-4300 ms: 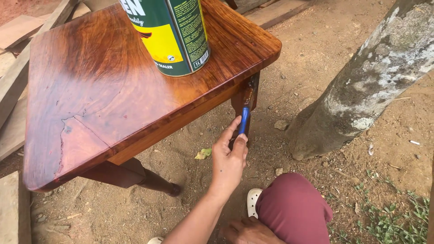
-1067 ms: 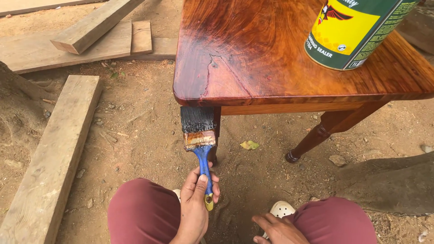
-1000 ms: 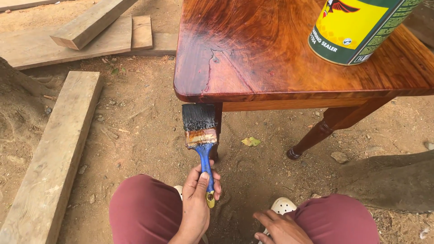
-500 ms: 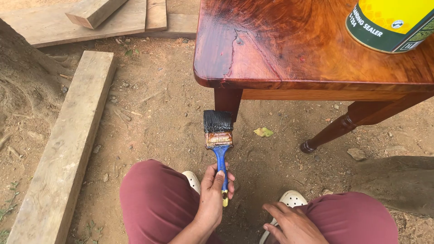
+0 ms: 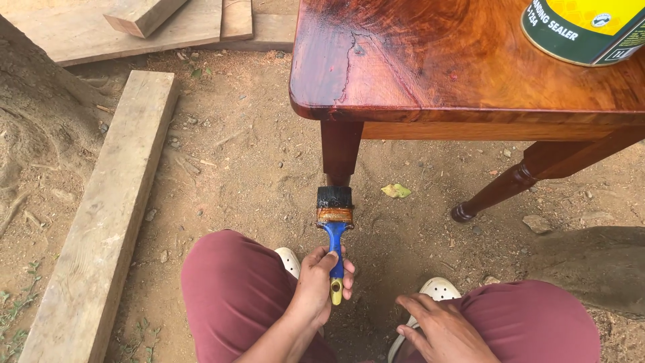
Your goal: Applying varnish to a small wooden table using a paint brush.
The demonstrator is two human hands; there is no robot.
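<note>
Head view: left hand (image 5: 316,282) gripping paintbrush (image 5: 334,222)

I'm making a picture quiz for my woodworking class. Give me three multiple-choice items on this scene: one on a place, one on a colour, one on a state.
1. Where are the bristles of the paintbrush?
A. At the near table leg
B. Inside the can
C. On the plank

2. What colour is the brush's handle?
A. Red
B. Blue with a yellow end
C. Black

3. What is the right hand doing?
A. Gripping the brush
B. Lifting the can
C. Resting empty on the right knee

Answers: 1 A, the dark bristles meet the foot of the leg. 2 B, the blue shaft ends in yellow. 3 C, only the left hand holds the brush.
</note>
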